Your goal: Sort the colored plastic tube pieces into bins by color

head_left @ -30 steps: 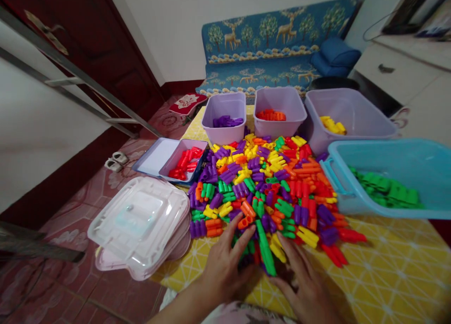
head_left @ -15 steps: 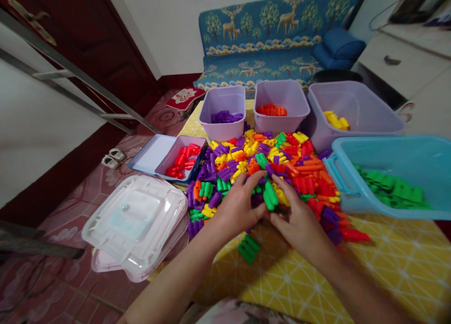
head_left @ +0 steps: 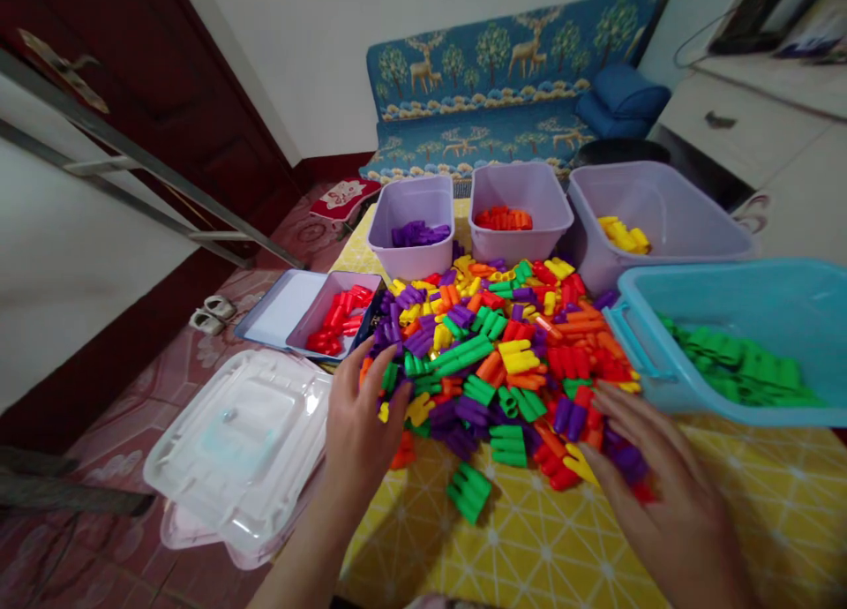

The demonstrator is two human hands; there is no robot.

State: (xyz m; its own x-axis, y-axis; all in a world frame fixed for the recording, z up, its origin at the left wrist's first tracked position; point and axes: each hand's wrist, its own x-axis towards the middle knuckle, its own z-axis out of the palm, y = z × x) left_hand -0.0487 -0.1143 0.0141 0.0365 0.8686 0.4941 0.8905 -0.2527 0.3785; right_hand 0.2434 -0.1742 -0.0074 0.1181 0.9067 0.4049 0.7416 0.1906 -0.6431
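A heap of plastic building pieces [head_left: 463, 353] in green, purple, red, orange and yellow covers the middle of the table. At its left edge is my left hand [head_left: 367, 406], fingers apart, touching or just over the pieces. My right hand [head_left: 662, 477] is spread at the heap's right edge, beside red and purple pieces, its fingers apart. Neither hand holds anything that I can see. One green piece [head_left: 469, 493] lies apart on the tablecloth in front of the heap, near another green piece [head_left: 508, 446].
Behind the heap stand lilac bins with purple [head_left: 410, 260], orange [head_left: 522, 241] and yellow pieces [head_left: 625, 235]. A turquoise bin [head_left: 639, 353] at right holds green pieces. A shallow box [head_left: 308, 327] at left has red pieces. Stacked white lids [head_left: 231, 450] lie nearer.
My hands have moved apart from the middle of the heap, one to each side. The green piece between them is let go, and pieces have spread toward the front.
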